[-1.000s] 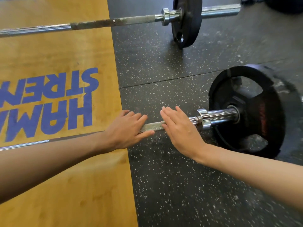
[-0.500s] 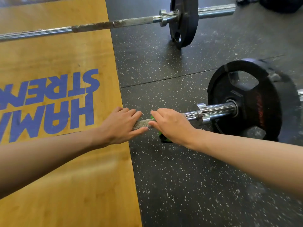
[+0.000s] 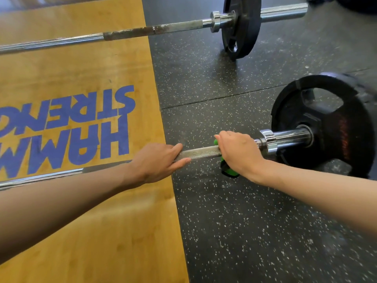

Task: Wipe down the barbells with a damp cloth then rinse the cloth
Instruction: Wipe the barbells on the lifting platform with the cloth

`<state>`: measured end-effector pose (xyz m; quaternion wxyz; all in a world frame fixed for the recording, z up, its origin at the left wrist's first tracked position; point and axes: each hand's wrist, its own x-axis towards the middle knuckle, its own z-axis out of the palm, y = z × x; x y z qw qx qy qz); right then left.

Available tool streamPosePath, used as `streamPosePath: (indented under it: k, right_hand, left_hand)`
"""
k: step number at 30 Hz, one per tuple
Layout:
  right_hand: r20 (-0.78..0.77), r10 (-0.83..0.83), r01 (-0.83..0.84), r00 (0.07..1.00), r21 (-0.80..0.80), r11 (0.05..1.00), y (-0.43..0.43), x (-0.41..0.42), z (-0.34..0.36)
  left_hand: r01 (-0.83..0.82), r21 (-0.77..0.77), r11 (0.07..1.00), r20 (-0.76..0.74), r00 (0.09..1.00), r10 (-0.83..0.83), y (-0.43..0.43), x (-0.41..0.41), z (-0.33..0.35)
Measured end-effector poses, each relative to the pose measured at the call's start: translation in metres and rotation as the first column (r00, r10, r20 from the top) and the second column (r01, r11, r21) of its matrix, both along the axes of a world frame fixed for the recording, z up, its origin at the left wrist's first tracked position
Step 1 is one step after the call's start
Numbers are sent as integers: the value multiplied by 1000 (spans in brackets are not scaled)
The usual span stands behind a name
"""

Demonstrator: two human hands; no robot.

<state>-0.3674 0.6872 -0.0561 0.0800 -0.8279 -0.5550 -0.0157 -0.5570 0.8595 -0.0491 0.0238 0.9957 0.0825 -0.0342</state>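
The near steel barbell with a knurled grey shaft (image 3: 200,153) is laid on the floor, its long axis running left to right and rising slightly toward the right, where a black rubber weight plate (image 3: 326,127) is carried past a chrome collar (image 3: 267,141). The shaft is gripped by the left hand (image 3: 157,162), fingers curled over it, at the edge of the yellow wooden platform (image 3: 81,221). A bright green cloth (image 3: 229,170) is clamped round the shaft by the right hand (image 3: 236,152), just beside the collar; the cloth is mostly hidden, so it perhaps wraps fully. A 2nd rusty steel barbell (image 3: 142,30) is laid roughly parallel, well apart, on the speckled black rubber floor (image 3: 244,221).
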Motion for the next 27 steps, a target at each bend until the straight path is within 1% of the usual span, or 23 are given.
streamPosePath:
  k: [2,3,5,7,9,10,13,14,15,17,20,23,24,25,26,27]
  right_hand:
    - [-16,116,-116,993,-5,993,10,-13,3]
    - [-15,189,-188,982,36,981,12,-20,3]
    - [45,312,-314,949,80,946,9,-24,0]
    - [56,349,-352,936,66,934,-2,-11,-3]
    - [33,308,-310,951,62,949,-15,6,-4]
    - [60,267,-271,962,67,960,-22,14,-4]
    - [249,168,-175,954,3,985,-32,34,-2]
    - [290,142,-143,946,-18,990,-32,37,0]
    - [294,115,-112,949,-26,993,-31,38,3]
    - [265,42,-42,963,-7,999,-24,34,4]
    - [151,-72,80,986,-47,996,-9,23,12]
    - [-59,-165,158,985,-101,982,7,16,16]
    - [-121,-165,156,979,-78,985,10,10,15]
    - [-129,-108,105,986,-28,994,11,2,16]
    - [-97,-26,28,995,25,999,8,-7,17]
    - [-54,51,-49,997,44,998,1,-11,13]
  left_hand:
    - [-12,-6,1000,-5,1000,12,0,2,0]
    - [-11,1,1000,-6,1000,11,0,2,0]
    - [-8,11,1000,10,1000,8,1,2,-2]
    - [1,16,1000,15,1000,-1,1,1,-2]
    - [1,23,1000,14,1000,-1,1,-1,-2]
    - [0,20,1000,15,1000,0,1,-1,-3]
    - [-16,25,1000,21,1000,15,1,-2,-5]
    - [-22,21,1000,17,1000,21,0,-2,-5]
    - [-28,18,999,15,1000,28,0,-2,-6]
    - [-34,7,999,22,999,34,0,-2,-6]
    - [-35,-8,999,22,999,36,0,0,-5]
    - [-31,-24,999,26,999,32,1,1,-6]
    - [-29,-28,999,30,999,30,2,1,-6]
    - [-28,-26,999,31,999,29,2,1,-6]
    - [-25,-19,1000,32,999,26,1,1,-6]
    - [-22,-11,1000,31,999,22,1,0,-6]
